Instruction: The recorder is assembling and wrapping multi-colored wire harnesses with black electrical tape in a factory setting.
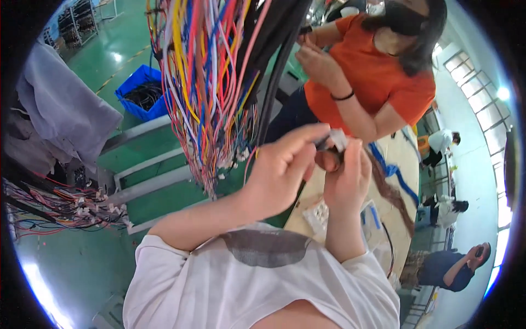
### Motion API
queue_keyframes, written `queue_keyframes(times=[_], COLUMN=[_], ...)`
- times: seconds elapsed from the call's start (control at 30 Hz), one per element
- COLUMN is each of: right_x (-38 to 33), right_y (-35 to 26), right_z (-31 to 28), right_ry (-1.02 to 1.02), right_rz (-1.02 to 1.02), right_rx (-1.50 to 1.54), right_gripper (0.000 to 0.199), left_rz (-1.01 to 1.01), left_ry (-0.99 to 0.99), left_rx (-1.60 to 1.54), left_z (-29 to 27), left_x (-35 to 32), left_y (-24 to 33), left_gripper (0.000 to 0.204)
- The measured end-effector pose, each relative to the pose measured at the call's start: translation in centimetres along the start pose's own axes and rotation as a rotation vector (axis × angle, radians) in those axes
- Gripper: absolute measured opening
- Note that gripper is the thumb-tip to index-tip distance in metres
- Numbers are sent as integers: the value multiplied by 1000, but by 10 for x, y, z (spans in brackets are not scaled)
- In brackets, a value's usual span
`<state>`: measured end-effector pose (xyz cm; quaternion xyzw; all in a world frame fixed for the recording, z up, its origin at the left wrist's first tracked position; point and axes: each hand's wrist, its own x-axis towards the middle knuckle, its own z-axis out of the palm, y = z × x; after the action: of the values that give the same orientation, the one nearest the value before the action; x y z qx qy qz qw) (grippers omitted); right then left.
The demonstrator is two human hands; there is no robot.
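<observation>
In front of my chest, my left hand (282, 170) and my right hand (348, 175) meet, fingertips nearly touching. Between the thumb and fingers of my right hand is a small white plastic connector (339, 140). My left hand pinches a small dark piece (322, 143) against the connector's near side; its exact kind is blurred and partly covered by fingers. Just left of my hands hangs a thick bundle of coloured wires (205, 82), many tipped with small white connectors. Black cables (279, 66) run down beside it.
A pale worktable (304, 211) at the right carries a bag of white parts (316, 216) and a blue wrapped cable (390, 169). Across it stands a person in an orange top (372, 77). A blue bin (145, 90) of black cables and a metal frame (150, 183) are at the left.
</observation>
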<state>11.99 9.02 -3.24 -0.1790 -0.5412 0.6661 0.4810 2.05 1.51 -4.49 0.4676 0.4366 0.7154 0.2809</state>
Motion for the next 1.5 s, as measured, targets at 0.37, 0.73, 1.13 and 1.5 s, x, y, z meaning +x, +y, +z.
queue_keyframes(times=[0.37,0.73,1.13,1.5], right_x=[-8,-11,-14,-10], right_y=[-11,4,6,-2], right_z=[-2,-10,-4,-16], right_ry=[-329,-115,-47,-250], right_rz=[-571,-618,-488,-387], right_rx=[-762,-751,-591,-246], right_gripper=[28,48,47,31], left_rz=[-96,-50,-48,439], left_ry=[38,-41,-64,62], left_rx=[-87,-11,-46,391], left_z=[1,5,7,3], left_x=[5,2,-2,1], left_y=[-5,-5,-1,-2], left_gripper=[21,26,25,16])
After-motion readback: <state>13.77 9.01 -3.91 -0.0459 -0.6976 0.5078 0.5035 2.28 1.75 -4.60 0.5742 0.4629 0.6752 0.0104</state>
